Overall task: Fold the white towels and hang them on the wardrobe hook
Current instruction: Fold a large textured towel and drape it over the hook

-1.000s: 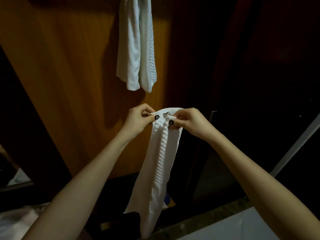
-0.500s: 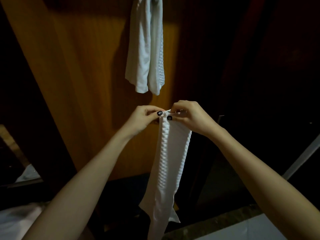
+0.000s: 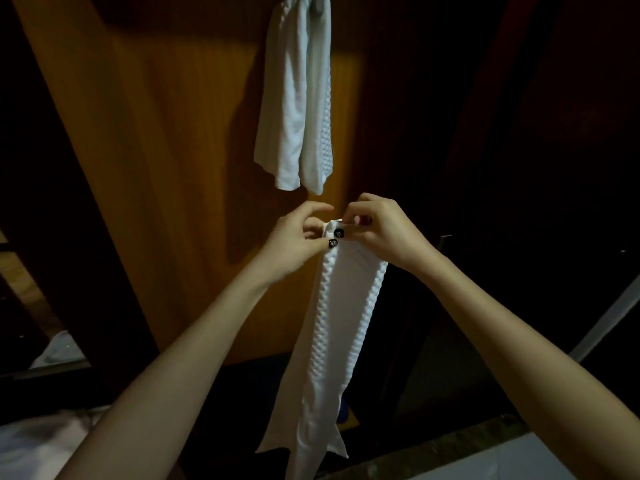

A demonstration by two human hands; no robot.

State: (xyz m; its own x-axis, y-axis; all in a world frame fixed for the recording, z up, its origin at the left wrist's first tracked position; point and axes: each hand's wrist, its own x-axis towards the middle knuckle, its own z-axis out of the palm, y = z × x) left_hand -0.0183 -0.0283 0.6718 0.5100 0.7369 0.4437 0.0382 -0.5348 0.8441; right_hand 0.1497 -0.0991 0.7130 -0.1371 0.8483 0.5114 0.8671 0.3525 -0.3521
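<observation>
Pinched at its top end by left hand point(image 3: 296, 239) and right hand point(image 3: 386, 233), thumbs nearly touching: one white towel point(image 3: 343, 323), folded into a narrow strip. Hangs straight down from the hands, long axis vertical.

Almost directly above, on the wooden wardrobe door point(image 3: 156, 168): the hook point(image 3: 320, 1), at the top edge of view, already carrying two white hanging lengths point(image 3: 294, 109). One draped towel or two, cannot tell.

Left hand slightly nearer the hook's line. Probably calls for a straight lift, top end first.

Counted: two hands, one held towel, one hook.
</observation>
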